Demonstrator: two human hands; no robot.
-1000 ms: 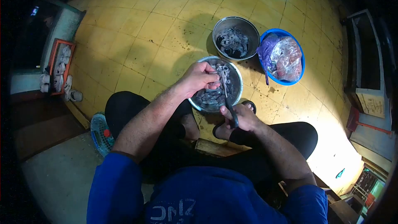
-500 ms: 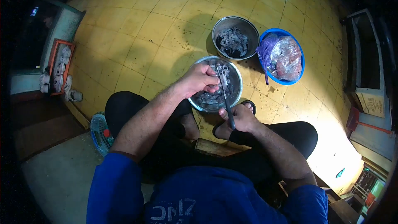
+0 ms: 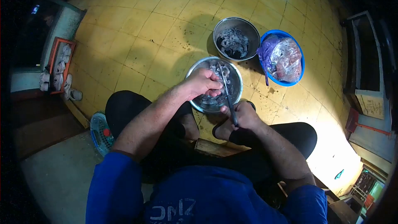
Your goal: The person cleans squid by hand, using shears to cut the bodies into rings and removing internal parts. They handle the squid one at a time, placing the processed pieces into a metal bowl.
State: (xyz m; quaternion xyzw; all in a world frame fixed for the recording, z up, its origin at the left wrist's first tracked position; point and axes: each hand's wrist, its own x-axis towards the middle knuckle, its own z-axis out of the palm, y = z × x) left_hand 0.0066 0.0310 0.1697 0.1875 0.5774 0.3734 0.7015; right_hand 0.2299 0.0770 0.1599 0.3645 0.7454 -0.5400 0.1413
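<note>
My right hand (image 3: 245, 117) grips a knife (image 3: 230, 104) by its dark handle, the blade pointing up and away across a metal bowl (image 3: 236, 83). Curled fingers of my left hand (image 3: 206, 84) are pinched together over the bowl, close beside the blade; whatever they hold is hidden. Inside the bowl lie greyish, wet-looking pieces (image 3: 213, 98), some pale and ring-shaped like cut squid. The bowl stands on the floor between my feet.
Behind the bowl, a metal pot (image 3: 216, 41) holds more pale pieces. Right of it, a blue basin (image 3: 303, 60) contains clear and purple plastic bags (image 3: 286, 58). A teal basket (image 3: 97, 135) sits left of my knee; shoes fill an orange rack (image 3: 58, 64).
The knife has shifted slightly, its handle moving right and toward me with my right hand. My left hand has moved a little to the right, still pinched over the bowl.
</note>
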